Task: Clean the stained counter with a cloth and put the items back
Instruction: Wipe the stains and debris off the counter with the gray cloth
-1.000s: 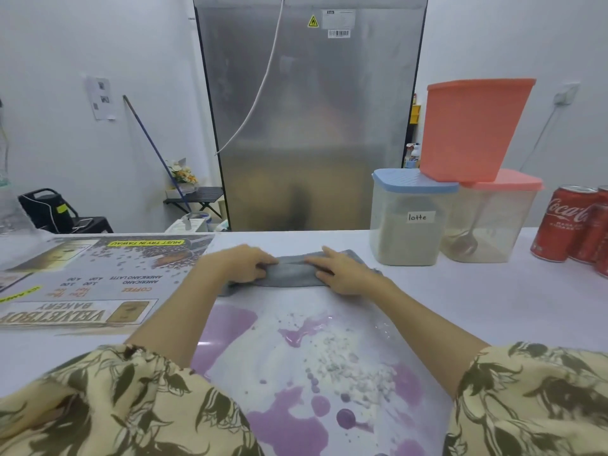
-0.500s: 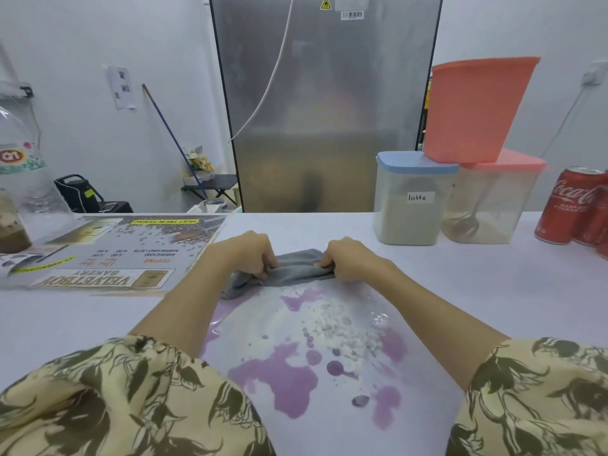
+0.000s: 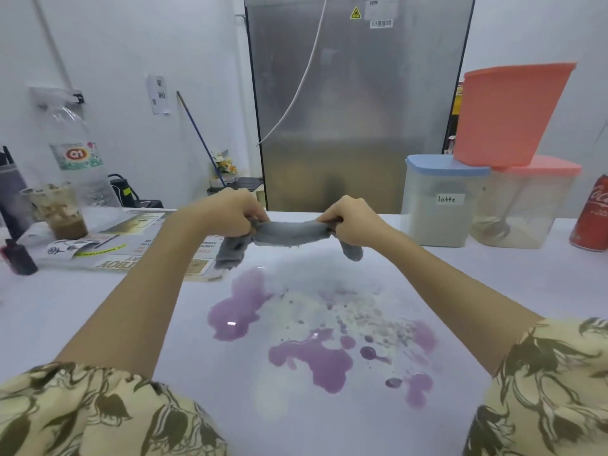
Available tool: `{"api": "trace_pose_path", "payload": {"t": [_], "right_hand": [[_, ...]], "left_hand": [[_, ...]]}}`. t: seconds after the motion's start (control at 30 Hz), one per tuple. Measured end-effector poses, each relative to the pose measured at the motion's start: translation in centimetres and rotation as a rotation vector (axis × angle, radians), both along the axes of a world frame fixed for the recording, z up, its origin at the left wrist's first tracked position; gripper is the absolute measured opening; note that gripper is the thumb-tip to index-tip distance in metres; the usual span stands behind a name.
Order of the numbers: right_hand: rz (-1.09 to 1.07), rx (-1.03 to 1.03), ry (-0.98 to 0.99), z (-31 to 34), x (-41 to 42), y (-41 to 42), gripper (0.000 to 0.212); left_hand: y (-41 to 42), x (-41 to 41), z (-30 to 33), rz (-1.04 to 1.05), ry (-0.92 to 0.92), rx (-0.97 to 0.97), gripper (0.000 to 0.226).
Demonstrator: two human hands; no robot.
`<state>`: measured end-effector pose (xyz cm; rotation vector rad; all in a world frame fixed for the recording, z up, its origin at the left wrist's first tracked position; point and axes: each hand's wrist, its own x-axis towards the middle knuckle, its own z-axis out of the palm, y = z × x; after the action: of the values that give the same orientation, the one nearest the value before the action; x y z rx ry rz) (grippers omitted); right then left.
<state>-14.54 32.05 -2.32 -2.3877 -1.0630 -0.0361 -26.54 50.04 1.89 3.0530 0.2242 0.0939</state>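
Note:
A grey cloth [image 3: 287, 232] is stretched in the air between my two hands, above the far part of the white counter [image 3: 98, 307]. My left hand [image 3: 230, 212] grips its left end and my right hand [image 3: 352, 222] grips its right end; both ends hang down below the fists. Under and in front of the cloth lies a purple liquid spill [image 3: 312, 353] mixed with pale crumbs and powder [image 3: 358, 314], spread over the middle of the counter.
A menu sheet [image 3: 131, 248] lies at the left, with an iced coffee cup [image 3: 57, 209], a plastic bottle [image 3: 82, 172] and a small dark bottle [image 3: 18, 256]. At the right stand a "latte" container [image 3: 441, 205], pink-lidded containers [image 3: 526, 205] and a cola can [image 3: 592, 215].
Both hands have lifted the cloth off the counter and pulled it taut between them. The camera view has tilted up and back, showing more of the spill.

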Motion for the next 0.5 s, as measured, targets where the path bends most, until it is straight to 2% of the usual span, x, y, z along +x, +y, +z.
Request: {"api": "trace_pose_path", "payload": {"t": [0.13,0.17,0.23,0.33,0.43,0.5], "right_hand": [[0.059,0.105,0.013,-1.1,0.4,5.0,0.058],[0.083,0.072,0.016,-1.7,0.8,6.2,0.057],[0.131,-0.144,0.014,-3.2,1.6,8.3,0.054],[0.166,-0.432,0.008,-4.9,1.9,10.6,0.051],[0.204,-0.454,-0.003,-6.1,1.2,11.5,0.044],[0.240,-0.423,0.006,-7.1,1.0,11.9,0.044]], "left_hand": [[3.5,-1.1,-1.5,0.107,0.037,-0.002,0.047],[4.5,-1.1,-2.5,0.119,0.056,-0.028,0.048],[6.1,-1.1,-4.9,0.158,0.103,-0.082,0.045],[7.9,-0.9,-8.0,0.152,0.129,-0.044,0.048],[8.0,-0.7,-9.6,0.027,0.148,-0.102,0.065],[7.1,-0.7,-10.0,-0.010,0.171,-0.162,0.067]]}}
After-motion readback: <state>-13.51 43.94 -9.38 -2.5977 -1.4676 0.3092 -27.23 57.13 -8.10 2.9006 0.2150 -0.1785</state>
